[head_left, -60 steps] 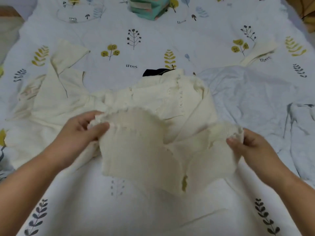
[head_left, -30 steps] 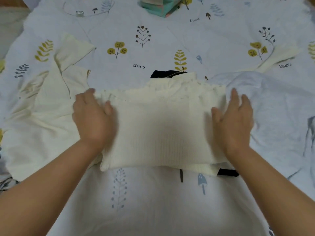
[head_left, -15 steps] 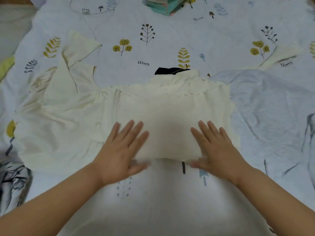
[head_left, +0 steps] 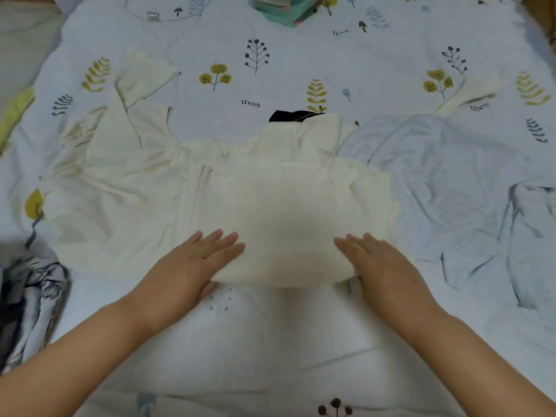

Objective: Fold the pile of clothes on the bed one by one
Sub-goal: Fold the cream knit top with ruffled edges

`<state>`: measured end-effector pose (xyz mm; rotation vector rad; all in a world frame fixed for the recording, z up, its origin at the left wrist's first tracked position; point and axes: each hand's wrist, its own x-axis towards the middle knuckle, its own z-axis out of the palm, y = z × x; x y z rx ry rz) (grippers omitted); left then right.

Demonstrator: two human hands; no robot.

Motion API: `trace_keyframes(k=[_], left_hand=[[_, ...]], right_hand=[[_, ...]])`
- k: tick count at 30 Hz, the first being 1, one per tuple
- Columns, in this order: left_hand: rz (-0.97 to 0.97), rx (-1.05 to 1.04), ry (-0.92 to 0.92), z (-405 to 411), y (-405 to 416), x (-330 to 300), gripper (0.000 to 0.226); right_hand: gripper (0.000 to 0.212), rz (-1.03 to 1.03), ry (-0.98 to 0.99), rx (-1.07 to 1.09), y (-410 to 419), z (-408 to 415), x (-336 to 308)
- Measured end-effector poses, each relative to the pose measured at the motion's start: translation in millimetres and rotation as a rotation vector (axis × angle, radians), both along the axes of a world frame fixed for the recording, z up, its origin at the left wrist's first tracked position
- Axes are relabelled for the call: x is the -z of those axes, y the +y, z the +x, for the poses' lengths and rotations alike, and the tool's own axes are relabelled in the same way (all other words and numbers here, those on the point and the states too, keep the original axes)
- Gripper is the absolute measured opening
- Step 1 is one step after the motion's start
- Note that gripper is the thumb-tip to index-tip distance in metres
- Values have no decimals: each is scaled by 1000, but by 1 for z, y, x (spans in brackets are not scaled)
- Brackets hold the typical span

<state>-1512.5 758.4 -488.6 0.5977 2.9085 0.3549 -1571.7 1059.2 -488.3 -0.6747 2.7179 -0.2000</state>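
Your folded cream knit sweater lies in the middle of the bed, its near edge toward you. Your left hand and right hand lie flat on its near corners, fingers straight, thumbs seemingly tucked under the edge. If you lift it from only these corners, the soft knit will likely sag and the fold may spill open. It overlaps an unfolded cream garment on the left and touches a pale blue garment on the right, so dragging it could pull either one along. A black item peeks out behind. The floral bedsheet reads "trees" in several places. A teal folded item sits at the far edge, patterned fabric at the left edge.
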Motion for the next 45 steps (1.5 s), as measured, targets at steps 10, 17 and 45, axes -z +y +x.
trace_keyframes(k=[10, 17, 45], left_hand=[[-110, 119, -189, 139, 13, 25, 86], [137, -765, 5, 114, 28, 33, 44], [-227, -593, -296, 63, 41, 82, 64]], right_hand=[[57, 4, -2, -121, 14, 147, 24], [60, -257, -7, 491, 10, 116, 27], [64, 152, -129, 291, -33, 81, 75]])
